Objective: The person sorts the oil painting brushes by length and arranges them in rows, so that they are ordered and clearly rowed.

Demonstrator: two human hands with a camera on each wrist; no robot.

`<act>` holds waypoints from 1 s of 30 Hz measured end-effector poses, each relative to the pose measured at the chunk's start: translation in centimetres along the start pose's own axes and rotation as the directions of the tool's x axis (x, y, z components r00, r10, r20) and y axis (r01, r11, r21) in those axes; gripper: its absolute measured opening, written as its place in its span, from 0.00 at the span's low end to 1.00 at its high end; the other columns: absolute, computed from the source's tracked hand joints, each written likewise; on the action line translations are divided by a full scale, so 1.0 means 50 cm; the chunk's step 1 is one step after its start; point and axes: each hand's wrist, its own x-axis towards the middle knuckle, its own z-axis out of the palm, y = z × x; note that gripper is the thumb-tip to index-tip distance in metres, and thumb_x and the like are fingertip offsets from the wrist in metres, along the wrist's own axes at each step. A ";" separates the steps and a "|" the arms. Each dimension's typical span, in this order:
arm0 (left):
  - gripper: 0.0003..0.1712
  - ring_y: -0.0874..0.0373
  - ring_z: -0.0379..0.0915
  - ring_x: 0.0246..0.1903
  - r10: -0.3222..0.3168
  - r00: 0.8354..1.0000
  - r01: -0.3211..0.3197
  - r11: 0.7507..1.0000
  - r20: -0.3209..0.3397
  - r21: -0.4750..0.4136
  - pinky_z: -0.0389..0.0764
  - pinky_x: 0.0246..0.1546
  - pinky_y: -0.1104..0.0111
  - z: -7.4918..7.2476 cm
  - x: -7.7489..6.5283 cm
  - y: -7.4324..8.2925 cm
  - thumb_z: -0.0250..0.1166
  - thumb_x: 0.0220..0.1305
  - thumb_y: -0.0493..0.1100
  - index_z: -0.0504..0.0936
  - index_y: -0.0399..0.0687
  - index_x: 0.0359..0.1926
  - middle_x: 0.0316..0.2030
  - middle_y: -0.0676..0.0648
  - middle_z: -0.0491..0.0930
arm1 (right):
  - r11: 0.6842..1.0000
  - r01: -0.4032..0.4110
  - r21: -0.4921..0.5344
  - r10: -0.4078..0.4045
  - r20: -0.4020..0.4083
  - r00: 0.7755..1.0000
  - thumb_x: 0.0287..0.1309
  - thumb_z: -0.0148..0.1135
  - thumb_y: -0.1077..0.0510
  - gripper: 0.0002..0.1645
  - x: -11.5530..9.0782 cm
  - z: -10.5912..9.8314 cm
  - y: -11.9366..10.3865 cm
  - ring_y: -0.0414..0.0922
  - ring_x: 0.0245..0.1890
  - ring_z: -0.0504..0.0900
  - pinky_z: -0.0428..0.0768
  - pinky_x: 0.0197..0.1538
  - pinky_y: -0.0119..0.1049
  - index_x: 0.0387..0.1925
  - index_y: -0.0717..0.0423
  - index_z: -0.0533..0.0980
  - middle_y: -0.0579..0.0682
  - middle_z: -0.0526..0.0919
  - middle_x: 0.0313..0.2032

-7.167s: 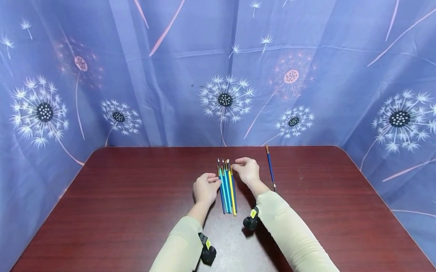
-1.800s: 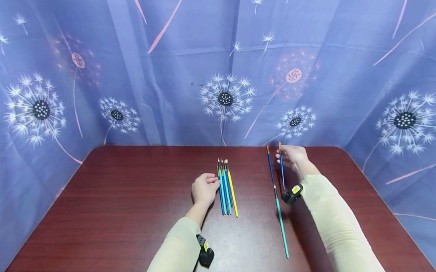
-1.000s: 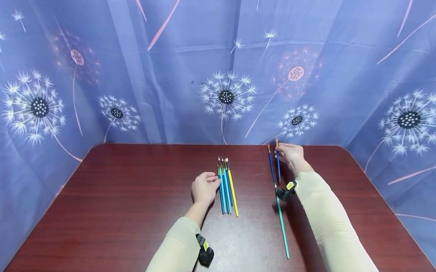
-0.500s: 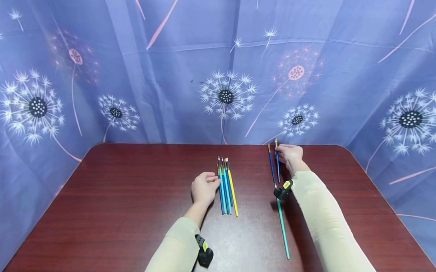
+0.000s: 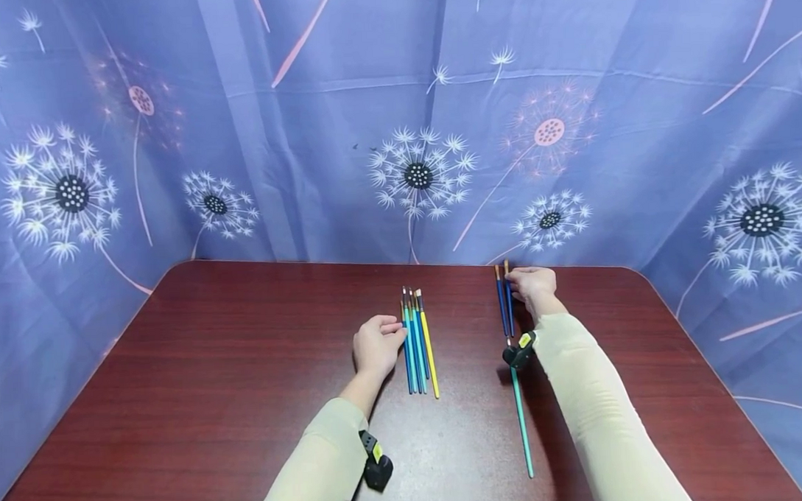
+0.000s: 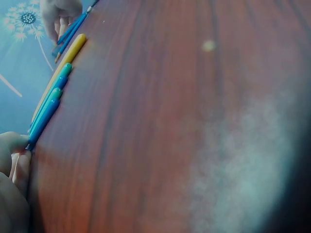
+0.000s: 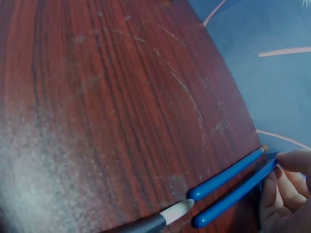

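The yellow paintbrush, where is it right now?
In the head view, the yellow paintbrush lies on the table at the right edge of the bunch of blue and teal brushes, across from the left hand.

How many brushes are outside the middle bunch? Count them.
3: a blue brush lying at right, another blue brush beside it in the right hand, a teal brush nearer the viewer.

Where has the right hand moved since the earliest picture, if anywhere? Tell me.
Yes: in the head view, rightward along the table's far edge and closer to it; the right hand has left the brush bunch for the two blue brushes.
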 end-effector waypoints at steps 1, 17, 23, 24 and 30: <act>0.14 0.59 0.85 0.37 -0.002 1.000 0.002 1.000 0.001 0.003 0.80 0.44 0.60 0.000 -0.001 0.000 0.69 0.55 0.46 0.84 0.47 0.43 0.36 0.52 0.87 | 1.000 0.001 -0.012 -0.001 -0.001 1.000 0.54 0.61 0.68 0.24 0.000 -0.001 0.001 0.32 0.18 0.79 0.79 0.23 0.26 0.54 0.69 0.73 0.42 0.81 0.16; 0.14 0.60 0.85 0.37 0.002 1.000 -0.002 1.000 -0.002 0.001 0.79 0.46 0.60 0.000 -0.006 0.003 0.69 0.54 0.45 0.84 0.47 0.42 0.35 0.52 0.87 | 0.992 0.029 -0.127 -0.037 -0.066 0.997 0.51 0.63 0.68 0.20 -0.013 0.005 0.005 0.34 0.16 0.77 0.78 0.21 0.27 0.48 0.69 0.77 0.46 0.80 0.17; 0.14 0.59 0.85 0.37 -0.010 1.000 0.010 1.000 0.001 -0.004 0.79 0.45 0.61 0.001 -0.003 0.006 0.69 0.54 0.45 0.84 0.48 0.43 0.36 0.52 0.87 | 0.991 0.041 -0.129 -0.050 -0.067 0.996 0.52 0.63 0.68 0.20 -0.015 0.004 0.002 0.35 0.18 0.78 0.78 0.22 0.26 0.49 0.69 0.77 0.45 0.80 0.17; 0.14 0.59 0.85 0.37 -0.012 1.000 0.012 1.000 0.000 -0.004 0.79 0.45 0.60 0.000 -0.003 0.006 0.69 0.54 0.45 0.84 0.48 0.43 0.36 0.52 0.87 | 0.990 0.040 -0.133 -0.049 -0.065 0.997 0.53 0.63 0.68 0.19 -0.015 0.005 0.002 0.35 0.19 0.79 0.78 0.22 0.26 0.49 0.68 0.77 0.46 0.81 0.19; 0.14 0.60 0.85 0.37 -0.011 1.000 0.011 1.000 0.002 -0.003 0.80 0.45 0.61 0.000 0.000 0.001 0.69 0.55 0.46 0.84 0.48 0.43 0.36 0.53 0.87 | 0.989 0.046 -0.138 -0.054 -0.060 0.997 0.55 0.62 0.65 0.18 -0.021 0.010 0.000 0.38 0.25 0.82 0.82 0.28 0.29 0.48 0.67 0.77 0.57 0.87 0.35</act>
